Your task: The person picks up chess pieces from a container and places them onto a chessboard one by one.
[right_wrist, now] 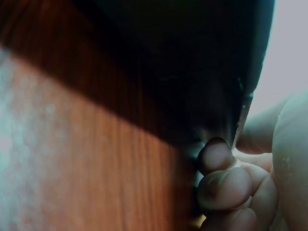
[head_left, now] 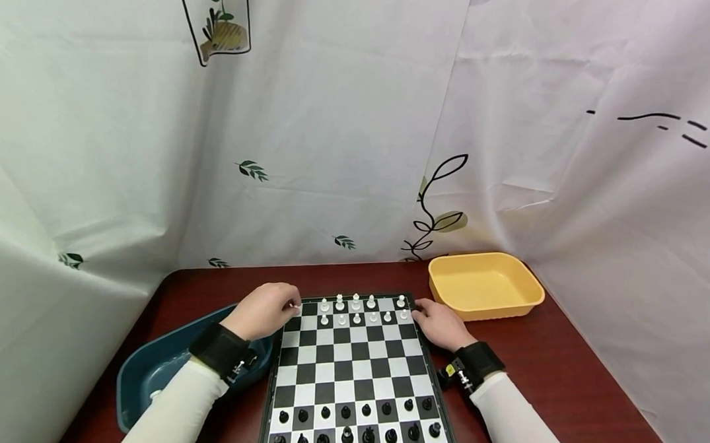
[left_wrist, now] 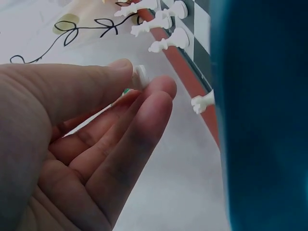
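Black pieces (head_left: 346, 436) line the chessboard's (head_left: 350, 374) near edge, while at its far-left corner the left hand (head_left: 264, 310) pinches a small, light, slippery-looking white chess piece (left_wrist: 141, 76) between thumb and fingertips, the right hand (head_left: 439, 323) curling against the board's right rim.

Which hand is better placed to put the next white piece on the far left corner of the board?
Left. The left hand already pinches a white piece near that corner; the right hand rests on the board's right edge.
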Motion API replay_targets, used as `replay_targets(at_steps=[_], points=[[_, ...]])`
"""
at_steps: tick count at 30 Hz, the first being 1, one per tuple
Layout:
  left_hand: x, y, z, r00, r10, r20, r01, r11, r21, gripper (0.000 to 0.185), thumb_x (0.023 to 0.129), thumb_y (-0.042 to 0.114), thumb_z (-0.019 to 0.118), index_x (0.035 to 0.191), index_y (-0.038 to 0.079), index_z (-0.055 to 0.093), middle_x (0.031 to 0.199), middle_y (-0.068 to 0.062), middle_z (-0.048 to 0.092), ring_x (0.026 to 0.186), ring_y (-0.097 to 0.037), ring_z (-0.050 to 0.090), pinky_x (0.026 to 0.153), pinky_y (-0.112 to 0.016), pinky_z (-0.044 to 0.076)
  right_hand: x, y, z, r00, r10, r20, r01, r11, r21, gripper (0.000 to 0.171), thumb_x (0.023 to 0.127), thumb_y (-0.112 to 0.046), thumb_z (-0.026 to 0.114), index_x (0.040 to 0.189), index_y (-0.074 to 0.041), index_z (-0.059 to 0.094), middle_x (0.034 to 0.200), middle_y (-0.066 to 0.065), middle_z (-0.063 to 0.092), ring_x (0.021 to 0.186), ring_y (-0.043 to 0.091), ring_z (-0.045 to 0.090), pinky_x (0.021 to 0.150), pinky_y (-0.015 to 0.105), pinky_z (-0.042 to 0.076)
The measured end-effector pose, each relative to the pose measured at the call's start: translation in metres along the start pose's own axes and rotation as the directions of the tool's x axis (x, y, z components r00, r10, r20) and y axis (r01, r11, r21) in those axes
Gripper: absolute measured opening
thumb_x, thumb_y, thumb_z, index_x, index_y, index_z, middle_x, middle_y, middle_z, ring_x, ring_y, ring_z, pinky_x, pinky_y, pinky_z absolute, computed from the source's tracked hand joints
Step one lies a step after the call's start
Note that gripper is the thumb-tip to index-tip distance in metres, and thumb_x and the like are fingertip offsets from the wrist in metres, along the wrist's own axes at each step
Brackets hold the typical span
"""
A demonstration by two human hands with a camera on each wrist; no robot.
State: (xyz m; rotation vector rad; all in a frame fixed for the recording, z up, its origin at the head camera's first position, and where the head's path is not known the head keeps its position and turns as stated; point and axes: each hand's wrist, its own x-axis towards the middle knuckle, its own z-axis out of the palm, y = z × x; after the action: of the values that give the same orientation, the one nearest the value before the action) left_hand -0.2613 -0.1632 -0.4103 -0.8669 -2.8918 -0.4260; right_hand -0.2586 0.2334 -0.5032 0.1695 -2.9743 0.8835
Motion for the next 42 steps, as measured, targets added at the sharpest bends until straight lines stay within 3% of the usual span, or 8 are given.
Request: replay_targets(at_steps=[19, 29, 34, 42], points=[[0.024, 0.009, 0.019, 0.995, -0.028, 0.098, 0.03, 0.999, -0.018, 0.008, 0.095, 0.006, 0.086, 0.095, 0.013, 0.083, 0.088, 0.004, 0.072, 0.075, -0.013, 0.06, 0.072, -0.037, 0.056, -0.003, 0.003, 0.003, 1.0, 0.018, 0.011, -0.018, 1.0, -0.003, 0.041, 0.112, -0.022, 0.06, 0.143, 0.004, 0.068, 0.131, 0.019, 0.075, 0.116, 0.036, 0.072, 0.103, 0.059, 0.055], [0.037, 0.018, 0.031, 0.99, -0.045, 0.131, 0.047, 0.999, -0.017, 0.019, 0.09, -0.001, 0.084, 0.082, 0.014, 0.077, 0.079, 0.006, 0.065, 0.071, -0.015, 0.054, 0.07, -0.037, 0.051, -0.002, 0.004, 0.001, 1.0, 0.004, -0.006, -0.004, 1.0, -0.002, 0.042, 0.111, -0.022, 0.061, 0.142, 0.005, 0.069, 0.127, 0.02, 0.076, 0.114, 0.036, 0.073, 0.1, 0.058, 0.056], [0.038, 0.02, 0.032, 0.983, -0.074, 0.17, 0.077, 0.997, -0.006, 0.031, 0.09, -0.004, 0.082, 0.071, 0.017, 0.069, 0.068, 0.005, 0.052, 0.065, -0.016, 0.045, 0.065, -0.036, 0.042, -0.001, 0.003, 0.001, 1.0, 0.002, 0.007, -0.002, 1.0, 0.002, 0.042, 0.111, -0.022, 0.061, 0.142, 0.005, 0.069, 0.129, 0.02, 0.076, 0.115, 0.036, 0.073, 0.102, 0.059, 0.055], [0.037, 0.017, 0.037, 0.988, -0.063, 0.138, 0.061, 0.998, 0.019, 0.035, 0.087, -0.008, 0.081, 0.07, 0.019, 0.066, 0.066, 0.005, 0.055, 0.064, -0.015, 0.048, 0.064, -0.035, 0.043, 0.0, 0.002, 0.0, 1.0, 0.017, 0.011, -0.017, 1.0, -0.007, 0.041, 0.112, -0.022, 0.061, 0.143, 0.003, 0.069, 0.125, 0.016, 0.077, 0.109, 0.031, 0.073, 0.1, 0.057, 0.056]])
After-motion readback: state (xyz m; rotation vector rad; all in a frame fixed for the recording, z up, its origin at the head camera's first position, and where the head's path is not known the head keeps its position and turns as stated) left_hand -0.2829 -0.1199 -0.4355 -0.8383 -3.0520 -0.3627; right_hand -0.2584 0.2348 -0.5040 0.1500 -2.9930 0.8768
